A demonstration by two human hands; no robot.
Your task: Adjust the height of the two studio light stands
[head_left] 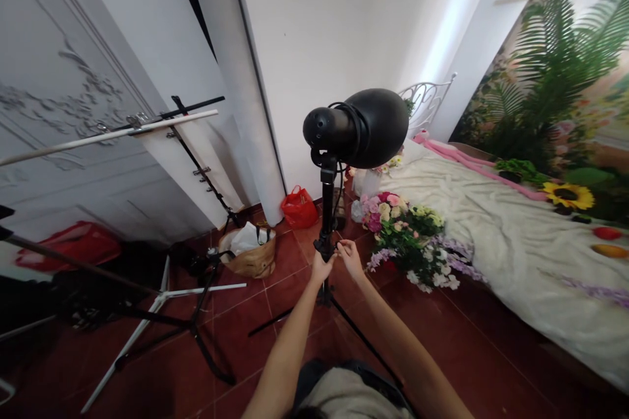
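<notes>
A black studio lamp [381, 127] with a wide bell-shaped shade tops an upright black light stand [327, 200]. Its cord is looped around the lamp's neck. My left hand [322, 268] is closed around the pole just below the stand's dark collar [325, 245]. On the collar's right side, the fingers of my right hand [348, 255] pinch what looks like a small knob, mostly covered by the fingertips. Below my hands, the stand's thin black legs spread over the red tiled floor [289, 281].
Beside the stand on the right lie artificial flowers [398, 222] and a bed with a cream cover [511, 236]. A red bag [299, 208] and a woven basket [250, 255] sit to the left. Other stands, including a white-legged one [160, 301], crowd the left floor.
</notes>
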